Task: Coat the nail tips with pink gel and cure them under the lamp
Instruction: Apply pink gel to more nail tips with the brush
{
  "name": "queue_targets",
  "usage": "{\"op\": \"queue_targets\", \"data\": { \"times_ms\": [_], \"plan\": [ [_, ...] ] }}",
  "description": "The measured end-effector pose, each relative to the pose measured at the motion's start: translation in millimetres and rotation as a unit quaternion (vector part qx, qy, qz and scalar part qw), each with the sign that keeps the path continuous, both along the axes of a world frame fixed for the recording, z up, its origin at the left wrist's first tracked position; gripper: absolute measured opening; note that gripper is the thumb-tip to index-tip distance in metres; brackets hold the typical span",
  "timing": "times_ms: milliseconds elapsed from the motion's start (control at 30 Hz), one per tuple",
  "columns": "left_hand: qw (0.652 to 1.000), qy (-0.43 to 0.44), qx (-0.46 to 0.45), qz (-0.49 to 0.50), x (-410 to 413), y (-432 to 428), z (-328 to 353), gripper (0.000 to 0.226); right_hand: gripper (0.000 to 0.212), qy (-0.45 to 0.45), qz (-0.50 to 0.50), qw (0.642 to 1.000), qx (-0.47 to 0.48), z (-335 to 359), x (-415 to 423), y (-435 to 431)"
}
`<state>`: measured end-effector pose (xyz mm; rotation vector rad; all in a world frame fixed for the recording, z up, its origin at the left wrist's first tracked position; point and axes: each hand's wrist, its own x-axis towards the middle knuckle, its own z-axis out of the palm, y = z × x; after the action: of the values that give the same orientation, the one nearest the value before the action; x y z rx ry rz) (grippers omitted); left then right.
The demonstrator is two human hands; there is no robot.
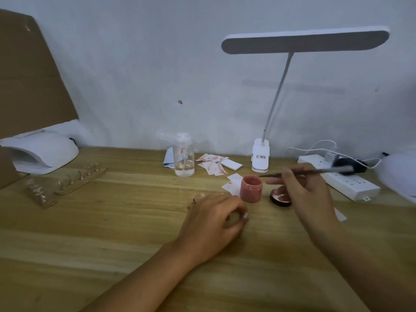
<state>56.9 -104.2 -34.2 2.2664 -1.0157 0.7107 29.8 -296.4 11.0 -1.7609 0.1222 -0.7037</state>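
An open jar of pink gel (251,188) stands on the wooden table, its dark lid (280,197) lying to its right. My right hand (302,190) holds a thin brush (315,171) level, with the tip just above and right of the jar. My left hand (216,218) rests on the table in front of the jar, fingers curled round a small wooden holder (235,218) that is mostly hidden. Two wooden strips with nail tips on stands (67,183) lie at the left. A white curing lamp (40,152) sits at the far left.
A clear pump bottle (184,157) and stained paper wipes (212,164) lie behind the jar. A white desk lamp (261,158) stands at the back, a power strip (346,179) with cables at the right. Cardboard (27,75) leans at the left wall.
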Motion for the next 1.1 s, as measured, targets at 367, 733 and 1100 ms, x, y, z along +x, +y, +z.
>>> {"op": "queue_targets", "data": {
  "times_ms": [367,733,1100],
  "plan": [
    [0.974,0.217,-0.003,-0.063,15.0,-3.8,-11.7,0.021,0.02,0.136,-0.046,0.958,-0.25,-0.3,56.5,-6.6],
    [0.97,0.239,-0.004,-0.04,12.6,-9.6,-12.2,0.018,0.011,0.104,-0.034,0.971,-0.211,-8.3,48.2,-9.4],
    [0.949,0.31,-0.059,-0.031,14.5,-8.0,-8.9,0.015,0.006,0.049,0.117,0.977,0.169,-22.0,-38.0,-2.7]
  ]
}}
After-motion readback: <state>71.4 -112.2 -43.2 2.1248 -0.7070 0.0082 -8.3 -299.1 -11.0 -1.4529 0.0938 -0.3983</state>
